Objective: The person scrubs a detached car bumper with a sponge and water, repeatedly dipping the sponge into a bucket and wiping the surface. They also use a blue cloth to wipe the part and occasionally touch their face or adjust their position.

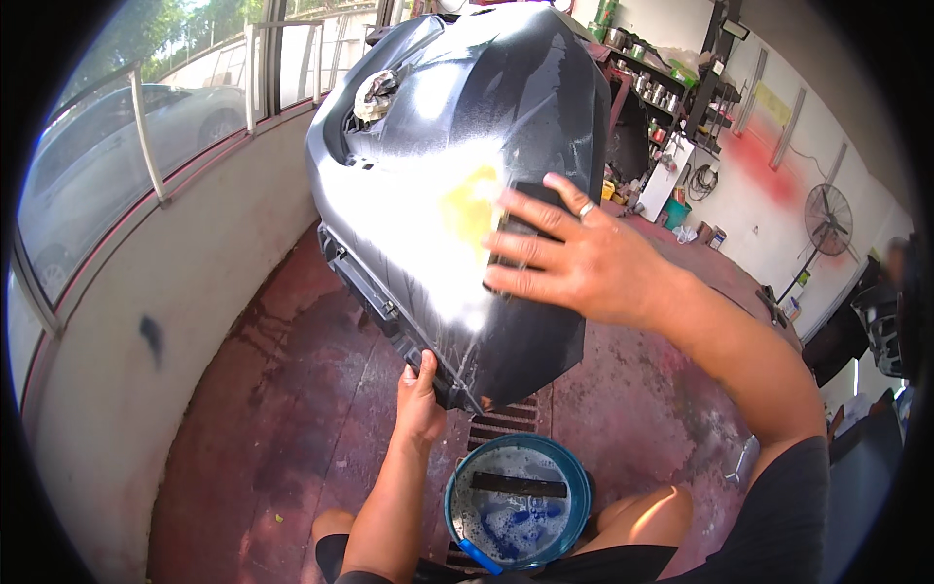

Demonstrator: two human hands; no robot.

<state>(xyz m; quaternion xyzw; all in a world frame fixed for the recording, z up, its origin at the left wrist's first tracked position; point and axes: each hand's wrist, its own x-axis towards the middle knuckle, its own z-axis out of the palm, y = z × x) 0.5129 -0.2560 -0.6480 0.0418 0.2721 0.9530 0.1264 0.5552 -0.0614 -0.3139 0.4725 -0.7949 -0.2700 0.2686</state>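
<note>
A dark grey car bumper (457, 107) stands on end in front of me, wet and glaring white where sunlight strikes it. A yellowish patch (469, 206) shows on its bright face. My right hand (584, 255), with a ring on one finger, lies over the bumper beside that patch, fingers spread and stretched out. Whether anything thin is under its palm is hidden. Lower down, my left hand (420, 394) grips the bumper's bottom left edge, thumb on the near side. Between my knees is a teal bucket (582, 477) of foamy water, with a dark flat strip (520, 485) across it.
A floor drain grate (506, 419) runs beneath the bucket on the red floor. At left is a low white wall (107, 321) with windows. Cluttered shelves (657, 92) stand at the back right, and a standing fan (828, 219) is at far right.
</note>
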